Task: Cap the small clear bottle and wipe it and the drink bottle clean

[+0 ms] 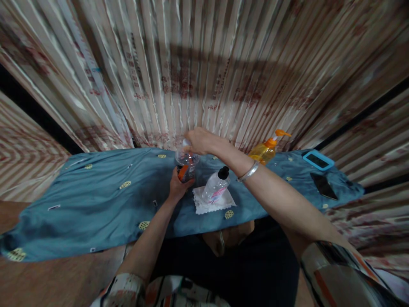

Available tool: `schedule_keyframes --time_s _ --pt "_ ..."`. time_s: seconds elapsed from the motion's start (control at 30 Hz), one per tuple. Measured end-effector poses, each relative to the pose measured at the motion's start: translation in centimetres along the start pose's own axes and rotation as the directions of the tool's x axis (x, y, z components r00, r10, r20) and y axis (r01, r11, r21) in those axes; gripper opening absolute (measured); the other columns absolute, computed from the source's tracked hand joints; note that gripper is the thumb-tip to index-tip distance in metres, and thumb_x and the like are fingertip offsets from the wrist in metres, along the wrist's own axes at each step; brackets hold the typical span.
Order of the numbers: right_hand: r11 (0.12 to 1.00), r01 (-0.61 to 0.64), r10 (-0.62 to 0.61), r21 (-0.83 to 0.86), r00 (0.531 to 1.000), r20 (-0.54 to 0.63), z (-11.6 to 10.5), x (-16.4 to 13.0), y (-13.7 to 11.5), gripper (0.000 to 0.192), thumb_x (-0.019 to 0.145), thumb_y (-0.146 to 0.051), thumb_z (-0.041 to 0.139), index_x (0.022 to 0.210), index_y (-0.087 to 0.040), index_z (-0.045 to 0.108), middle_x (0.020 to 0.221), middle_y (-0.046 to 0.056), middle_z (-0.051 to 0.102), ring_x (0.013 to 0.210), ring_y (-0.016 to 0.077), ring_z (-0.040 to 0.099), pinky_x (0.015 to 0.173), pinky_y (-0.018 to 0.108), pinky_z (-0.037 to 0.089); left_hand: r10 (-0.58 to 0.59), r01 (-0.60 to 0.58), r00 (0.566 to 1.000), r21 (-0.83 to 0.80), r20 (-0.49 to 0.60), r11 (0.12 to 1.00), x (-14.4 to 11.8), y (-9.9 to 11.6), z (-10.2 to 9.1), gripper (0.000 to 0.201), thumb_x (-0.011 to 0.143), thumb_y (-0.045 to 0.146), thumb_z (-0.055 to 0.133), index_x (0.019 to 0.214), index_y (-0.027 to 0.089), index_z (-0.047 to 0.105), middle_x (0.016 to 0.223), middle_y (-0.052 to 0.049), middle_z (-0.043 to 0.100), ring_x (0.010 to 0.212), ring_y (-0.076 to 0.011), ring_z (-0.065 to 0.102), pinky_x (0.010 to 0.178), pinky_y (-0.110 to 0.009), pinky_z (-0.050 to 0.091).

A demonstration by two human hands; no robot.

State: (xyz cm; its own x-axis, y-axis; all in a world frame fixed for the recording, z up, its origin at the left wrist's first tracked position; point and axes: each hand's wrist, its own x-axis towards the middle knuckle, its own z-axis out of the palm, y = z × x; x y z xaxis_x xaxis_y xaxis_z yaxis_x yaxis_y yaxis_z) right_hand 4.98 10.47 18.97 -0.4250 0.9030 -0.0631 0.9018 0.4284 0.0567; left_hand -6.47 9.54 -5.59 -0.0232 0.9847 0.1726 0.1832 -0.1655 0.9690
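teal cloth with small yellow medallions (96, 200) covers the low table, its left end drooping toward the wooden floor. near the middle, the left hand (177, 185) is wrapped around the lower part of a clear plastic bottle with an orange label (186, 165), standing upright on the cloth; the fingers hide most of the label. the right hand (198, 140) sits closed over the bottle's top, so the cap is hidden and blurred. just beside it to the right, a clear bottle with a black cap (216, 185) stands on a white scalloped napkin (213, 203). further right stands an orange pump bottle (266, 150), partly behind the right forearm. a blue-framed device (318, 160) and a black phone (324, 185) lie near the right end.
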Motion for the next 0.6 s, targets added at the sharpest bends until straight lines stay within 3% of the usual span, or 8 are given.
schedule_keyframes --time_s 0.37,0.6 --pt "1.0 0.017 -0.016 -0.012 0.999 0.031 0.4 0.0 1.8 0.043 0.09 -0.043 0.06 0.114 -0.008 0.063 0.11 0.019 0.068 0.105 0.0285 0.064 0.083 0.033 0.047 -0.016 0.018 0.997 -0.036 0.074 0.999 1.4 -0.5 0.4 0.086 0.051 0.037 0.087 0.125 0.017 0.047 0.114 -0.008 0.064 0.109 -0.0282 0.061 0.096 -0.043 0.047" --pt "0.998 -0.015 0.015 -0.054 1.0 0.011 -0.1 -0.1 0.7 0.041 0.086 -0.04 0.064 0.107 -0.004 0.067 0.106 0.022 0.069 0.105 0.0315 0.064 0.081 0.035 0.049 -0.013 0.016 0.995 -0.027 0.094 1.0 1.1 -0.4 0.0 0.085 0.052 0.034 0.087 0.125 0.018 0.047 0.111 -0.007 0.065 0.105 -0.0271 0.062 0.094 -0.043 0.048"
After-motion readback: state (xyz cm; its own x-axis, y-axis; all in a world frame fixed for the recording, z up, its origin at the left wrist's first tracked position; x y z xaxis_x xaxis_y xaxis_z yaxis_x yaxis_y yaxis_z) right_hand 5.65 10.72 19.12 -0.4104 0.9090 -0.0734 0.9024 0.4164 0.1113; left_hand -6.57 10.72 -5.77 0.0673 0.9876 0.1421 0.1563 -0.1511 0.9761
